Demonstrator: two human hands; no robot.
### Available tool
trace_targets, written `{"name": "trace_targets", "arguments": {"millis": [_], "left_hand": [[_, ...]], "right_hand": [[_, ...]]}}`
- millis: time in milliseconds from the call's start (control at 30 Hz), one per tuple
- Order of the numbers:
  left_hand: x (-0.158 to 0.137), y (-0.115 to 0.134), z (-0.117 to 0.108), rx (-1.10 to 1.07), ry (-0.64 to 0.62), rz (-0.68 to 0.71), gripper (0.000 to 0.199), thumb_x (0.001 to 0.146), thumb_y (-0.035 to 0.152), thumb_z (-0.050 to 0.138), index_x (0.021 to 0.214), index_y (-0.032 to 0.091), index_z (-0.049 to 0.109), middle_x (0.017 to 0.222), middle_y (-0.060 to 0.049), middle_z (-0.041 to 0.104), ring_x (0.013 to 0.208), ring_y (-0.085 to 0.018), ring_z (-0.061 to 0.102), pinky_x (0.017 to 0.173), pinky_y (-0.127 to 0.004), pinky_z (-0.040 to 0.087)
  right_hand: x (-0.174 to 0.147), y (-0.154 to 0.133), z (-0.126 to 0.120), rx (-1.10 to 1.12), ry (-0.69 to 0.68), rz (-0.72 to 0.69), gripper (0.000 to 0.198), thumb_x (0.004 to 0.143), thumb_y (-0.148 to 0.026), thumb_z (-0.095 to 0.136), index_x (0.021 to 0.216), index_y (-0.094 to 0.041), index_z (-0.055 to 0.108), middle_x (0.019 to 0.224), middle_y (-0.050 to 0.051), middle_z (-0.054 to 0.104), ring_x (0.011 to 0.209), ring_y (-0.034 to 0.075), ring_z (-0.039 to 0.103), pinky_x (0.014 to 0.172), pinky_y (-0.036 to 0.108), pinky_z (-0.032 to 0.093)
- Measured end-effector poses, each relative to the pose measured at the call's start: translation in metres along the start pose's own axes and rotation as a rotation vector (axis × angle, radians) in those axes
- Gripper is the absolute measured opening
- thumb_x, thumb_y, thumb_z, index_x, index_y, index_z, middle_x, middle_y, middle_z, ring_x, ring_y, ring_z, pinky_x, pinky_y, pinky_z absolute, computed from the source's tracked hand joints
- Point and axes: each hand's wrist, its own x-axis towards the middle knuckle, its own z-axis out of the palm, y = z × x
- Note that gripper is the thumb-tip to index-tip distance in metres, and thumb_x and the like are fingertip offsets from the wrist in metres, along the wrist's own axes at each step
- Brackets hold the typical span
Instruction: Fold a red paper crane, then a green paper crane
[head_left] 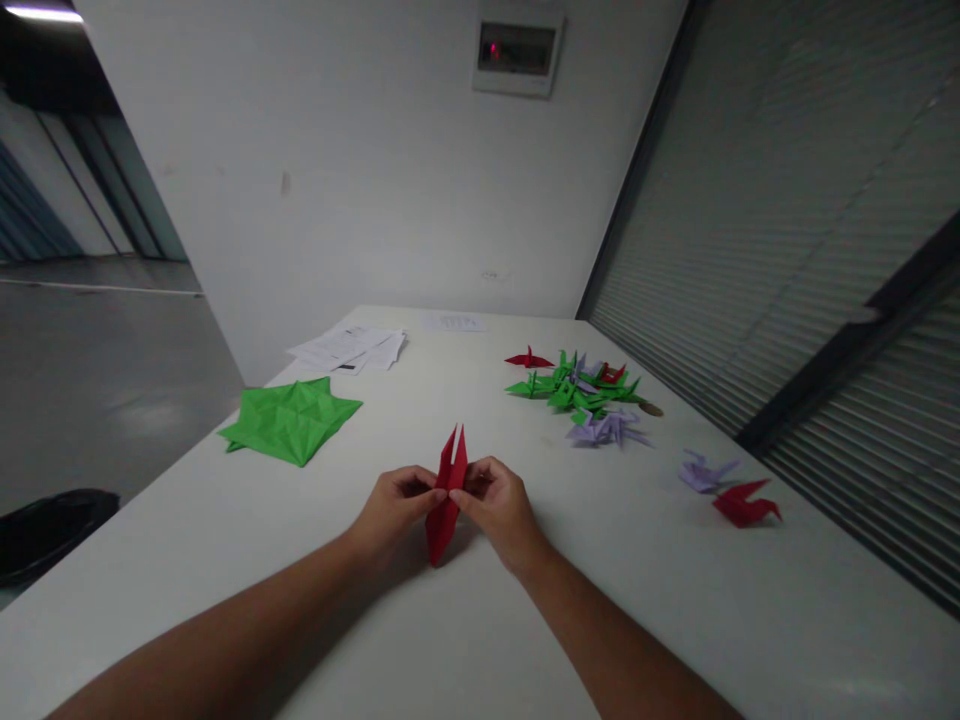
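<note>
A red folded origami paper (pixel 442 520), long and narrow with two points at its far end, is held between both hands over the near middle of the white table (pixel 360 640). My left hand (pixel 397 508) pinches its left edge, thumb on top and fingers curled behind. On the other side my right hand (pixel 501 508) grips the right edge the same way, the two thumb tips nearly meeting at the paper's middle. The fingers behind the paper are partly hidden. Its near end tapers to a single point toward me.
Creased green paper sheets (pixel 296 420) lie at the left. Right of centre is a pile of green, purple and red paper cranes (pixel 570 388). A purple crane (pixel 705 472) and a red crane (pixel 746 504) sit nearer. Printed sheets (pixel 352 347) lie far left; a black-lined bin (pixel 52 530) stands beside the table.
</note>
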Motion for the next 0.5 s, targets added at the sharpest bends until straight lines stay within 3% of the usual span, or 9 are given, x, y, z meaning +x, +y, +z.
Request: {"name": "trace_targets", "arguments": {"millis": [133, 300, 500], "left_hand": [[0.0004, -0.0012, 0.0001, -0.005, 0.001, 0.002, 0.025, 0.065, 0.029, 0.092, 0.075, 0.014, 0.075, 0.076, -0.006, 0.075, 0.069, -0.017, 0.066, 0.066, -0.028, 0.052], [0.0006, -0.0026, 0.0001, -0.004, 0.011, 0.012, 0.025, 0.065, 0.029, 0.092, 0.075, 0.014, 0.075, 0.076, -0.005, 0.075, 0.07, -0.017, 0.066, 0.067, -0.028, 0.052], [-0.0012, 0.0017, 0.0025, 0.022, -0.018, 0.037, 0.024, 0.066, 0.029, 0.091, 0.074, 0.014, 0.075, 0.074, -0.006, 0.074, 0.068, -0.017, 0.065, 0.066, -0.028, 0.051]], "right_hand": [[-0.0002, -0.0006, 0.0001, 0.051, 0.027, 0.016, 0.039, 0.063, -0.028, 0.092, 0.082, -0.022, 0.058, 0.084, 0.002, 0.071, 0.077, 0.019, 0.069, 0.073, 0.032, 0.057], [-0.0011, -0.0028, -0.0014, -0.024, -0.048, -0.017, 0.032, 0.07, -0.032, 0.088, 0.07, -0.02, 0.058, 0.085, 0.005, 0.072, 0.08, 0.02, 0.068, 0.072, 0.031, 0.055], [-0.0025, -0.005, -0.0016, -0.112, -0.079, -0.068, 0.02, 0.077, -0.033, 0.083, 0.078, -0.02, 0.068, 0.089, 0.006, 0.072, 0.081, 0.021, 0.068, 0.074, 0.032, 0.056]]}}
